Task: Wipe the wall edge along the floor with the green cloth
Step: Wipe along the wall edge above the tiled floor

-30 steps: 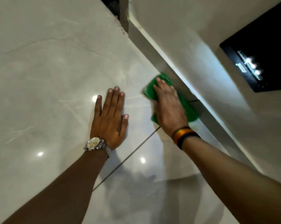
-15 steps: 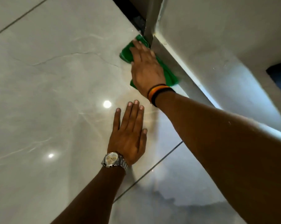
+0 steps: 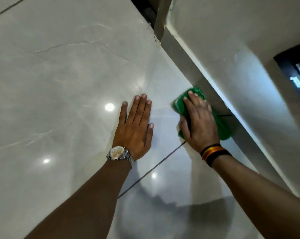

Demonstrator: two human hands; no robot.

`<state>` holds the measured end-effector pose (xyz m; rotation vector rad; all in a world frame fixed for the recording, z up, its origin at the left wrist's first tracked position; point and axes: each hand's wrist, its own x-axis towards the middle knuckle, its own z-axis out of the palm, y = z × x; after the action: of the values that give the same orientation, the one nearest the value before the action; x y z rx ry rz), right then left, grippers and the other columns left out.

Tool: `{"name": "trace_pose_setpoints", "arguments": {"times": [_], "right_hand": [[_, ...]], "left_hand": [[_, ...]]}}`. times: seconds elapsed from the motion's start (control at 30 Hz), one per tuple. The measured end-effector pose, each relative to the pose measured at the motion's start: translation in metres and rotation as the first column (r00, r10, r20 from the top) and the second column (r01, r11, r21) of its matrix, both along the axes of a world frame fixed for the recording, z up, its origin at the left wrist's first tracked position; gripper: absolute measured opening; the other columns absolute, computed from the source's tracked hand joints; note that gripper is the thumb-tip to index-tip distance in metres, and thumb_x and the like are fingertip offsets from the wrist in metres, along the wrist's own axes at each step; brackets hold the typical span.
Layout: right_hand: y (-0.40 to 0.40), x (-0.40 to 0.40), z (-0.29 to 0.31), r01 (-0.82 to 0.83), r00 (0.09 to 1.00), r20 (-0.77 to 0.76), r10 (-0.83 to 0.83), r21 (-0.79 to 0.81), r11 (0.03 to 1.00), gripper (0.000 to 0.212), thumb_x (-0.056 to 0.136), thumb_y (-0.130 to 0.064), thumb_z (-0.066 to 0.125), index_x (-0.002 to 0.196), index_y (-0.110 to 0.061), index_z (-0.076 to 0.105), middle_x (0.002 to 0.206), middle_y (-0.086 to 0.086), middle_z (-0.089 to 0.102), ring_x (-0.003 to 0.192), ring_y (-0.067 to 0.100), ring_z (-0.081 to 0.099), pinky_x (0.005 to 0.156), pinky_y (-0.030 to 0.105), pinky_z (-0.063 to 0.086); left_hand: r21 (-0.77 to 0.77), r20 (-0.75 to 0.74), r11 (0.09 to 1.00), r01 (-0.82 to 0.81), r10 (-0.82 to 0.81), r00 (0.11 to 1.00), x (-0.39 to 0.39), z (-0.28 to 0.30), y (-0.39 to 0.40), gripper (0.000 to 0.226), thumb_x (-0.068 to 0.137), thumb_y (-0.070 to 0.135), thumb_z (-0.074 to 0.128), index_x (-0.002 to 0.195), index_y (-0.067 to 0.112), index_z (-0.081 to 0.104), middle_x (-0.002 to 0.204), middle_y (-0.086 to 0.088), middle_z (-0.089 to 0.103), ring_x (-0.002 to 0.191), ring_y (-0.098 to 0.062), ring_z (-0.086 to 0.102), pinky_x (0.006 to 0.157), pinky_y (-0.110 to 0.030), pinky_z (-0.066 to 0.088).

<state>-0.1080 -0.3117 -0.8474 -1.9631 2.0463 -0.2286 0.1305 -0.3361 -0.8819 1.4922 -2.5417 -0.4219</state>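
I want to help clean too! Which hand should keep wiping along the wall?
The right hand. It already presses the cloth against the wall edge. The left hand lies flat on the floor, apart from the cloth, probably propping the person up.

Your left hand (image 3: 134,130) lies flat, palm down, fingers straight and close together, forearm reaching in from the lower left. Your right hand (image 3: 200,125) is also palm down, fingers extended forward, pressing, its arm stretched from the lower right.

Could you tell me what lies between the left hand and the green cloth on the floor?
Only bare glossy floor tile, as the head view shows; the left hand lies flat, apart from the green cloth.
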Motion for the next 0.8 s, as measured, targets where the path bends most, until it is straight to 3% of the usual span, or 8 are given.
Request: {"name": "trace_pose_setpoints", "arguments": {"times": [0.2, 0.3, 0.43, 0.6, 0.8], "right_hand": [[0.024, 0.004, 0.011, 0.083, 0.993, 0.079, -0.091, 0.09, 0.992, 0.073, 0.088, -0.017, 0.055, 0.157, -0.017, 0.03, 0.168, 0.004, 0.021, 0.156, 0.022, 0.016, 0.127, 0.055, 0.009], [0.07, 0.014, 0.022, 0.201, 0.972, 0.083, -0.218, 0.182, 0.963, 0.072, 0.092, -0.006, 0.055, 0.158, -0.017, 0.027, 0.169, 0.003, 0.016, 0.157, 0.022, 0.01, 0.127, 0.054, 0.01], [0.123, 0.022, 0.055, 0.202, 0.971, 0.046, -0.233, 0.352, 0.914, 0.082, 0.087, 0.009, 0.062, 0.158, -0.012, 0.029, 0.169, 0.008, 0.019, 0.156, 0.027, 0.016, 0.126, 0.051, 0.019], [0.15, 0.05, 0.131, 0.196, 0.97, 0.068, -0.234, 0.354, 0.914, 0.079, 0.081, 0.014, 0.064, 0.153, -0.009, 0.04, 0.164, 0.01, 0.031, 0.154, 0.03, 0.024, 0.127, 0.043, 0.02], [0.128, 0.091, 0.273, 0.201, 0.943, 0.207, -0.262, 0.275, 0.94, 0.077, 0.083, 0.013, 0.057, 0.155, -0.007, 0.036, 0.167, 0.01, 0.024, 0.157, 0.028, 0.013, 0.126, 0.051, 0.019]], "left_hand": [[0.025, 0.048, 0.999, 0.027, -0.028, 0.998, 0.0, 0.01, 0.001, 0.071, 0.11, 0.036, 0.032, 0.172, 0.006, 0.017, 0.182, -0.014, 0.015, 0.17, -0.03, 0.011, 0.137, -0.06, 0.007], [0.208, 0.108, 0.978, 0.016, -0.039, 0.993, 0.001, 0.025, 0.001, 0.074, 0.11, 0.039, 0.03, 0.173, 0.009, 0.007, 0.184, -0.011, 0.002, 0.171, -0.029, 0.0, 0.137, -0.058, -0.003], [0.385, 0.151, 0.923, 0.015, -0.079, 0.985, 0.01, 0.065, 0.036, 0.073, 0.109, 0.041, 0.019, 0.173, 0.01, 0.004, 0.183, -0.011, -0.004, 0.171, -0.028, -0.005, 0.137, -0.049, -0.011], [0.344, 0.172, 0.938, -0.047, -0.014, 0.985, 0.052, 0.145, 0.108, 0.072, 0.108, 0.038, 0.022, 0.172, 0.007, 0.013, 0.183, -0.014, 0.001, 0.17, -0.032, -0.002, 0.136, -0.052, -0.011], [0.306, 0.211, 0.951, -0.056, -0.01, 0.977, 0.077, 0.278, 0.112, 0.072, 0.109, 0.038, 0.018, 0.173, 0.007, 0.006, 0.182, -0.013, -0.008, 0.169, -0.032, -0.011, 0.136, -0.052, -0.014]]}}
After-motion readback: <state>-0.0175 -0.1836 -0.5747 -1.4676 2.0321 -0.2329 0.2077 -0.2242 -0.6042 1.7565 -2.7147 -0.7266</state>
